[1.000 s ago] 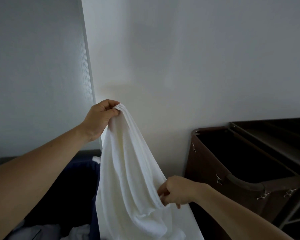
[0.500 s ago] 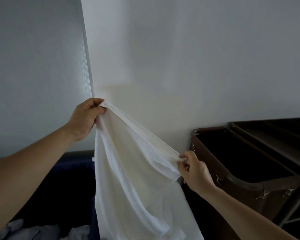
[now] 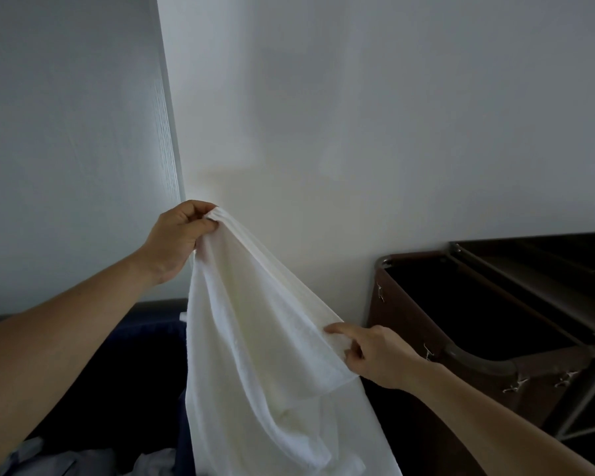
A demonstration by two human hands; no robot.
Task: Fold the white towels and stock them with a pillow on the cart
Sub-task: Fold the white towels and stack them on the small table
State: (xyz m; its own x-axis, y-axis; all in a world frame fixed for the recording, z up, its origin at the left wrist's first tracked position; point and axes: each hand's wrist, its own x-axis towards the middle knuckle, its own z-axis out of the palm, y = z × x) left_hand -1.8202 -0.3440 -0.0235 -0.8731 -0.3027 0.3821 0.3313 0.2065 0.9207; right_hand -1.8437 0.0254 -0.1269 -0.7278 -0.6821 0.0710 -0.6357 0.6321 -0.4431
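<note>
Against the pale wall [image 3: 358, 132], a white terry towel [image 3: 255, 338] is held up and stretched along its top edge. One bunched corner is gripped in the clenched left hand [image 3: 181, 235], which is found almost where it was half a second ago. The lower end of that edge is pinched between thumb and curled fingers of the right hand [image 3: 375, 355], which is now slightly lower than before. The rest of the towel is left hanging beside a dark blue bin [image 3: 145, 338]. A brown fabric-sided cart [image 3: 536, 369] is seen just beside the right hand.
</note>
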